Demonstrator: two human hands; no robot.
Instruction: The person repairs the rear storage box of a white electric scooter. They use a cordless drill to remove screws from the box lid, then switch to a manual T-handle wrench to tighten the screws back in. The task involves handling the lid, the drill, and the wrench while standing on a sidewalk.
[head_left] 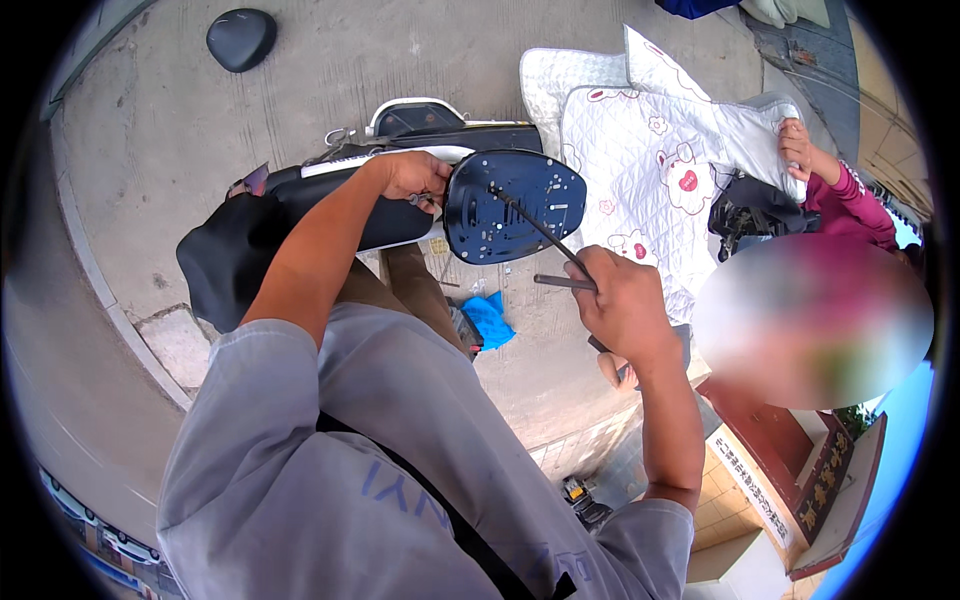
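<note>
A black oval mounting plate (520, 205) with several holes and slots sits at one end of a scooter with a black seat (375, 222). My right hand (622, 305) is closed round a dark metal rod wrench, whose long shaft (540, 228) slants across the plate. The shaft's tip meets the plate near its upper left part; a second, shorter bar of the wrench sticks out left of my fist. At the plate's left edge my left hand (415, 178) is closed, fingers bent under near a small shiny metal part. What those fingers hold is hard to make out.
A white quilted cover (640, 150) with red-outlined patterns lies right of the plate; another person's hand (795, 150) grips its edge. A black rounded piece (241, 40) lies on the paving at the far left. A bright blue bag or cloth (490, 320) rests below the plate.
</note>
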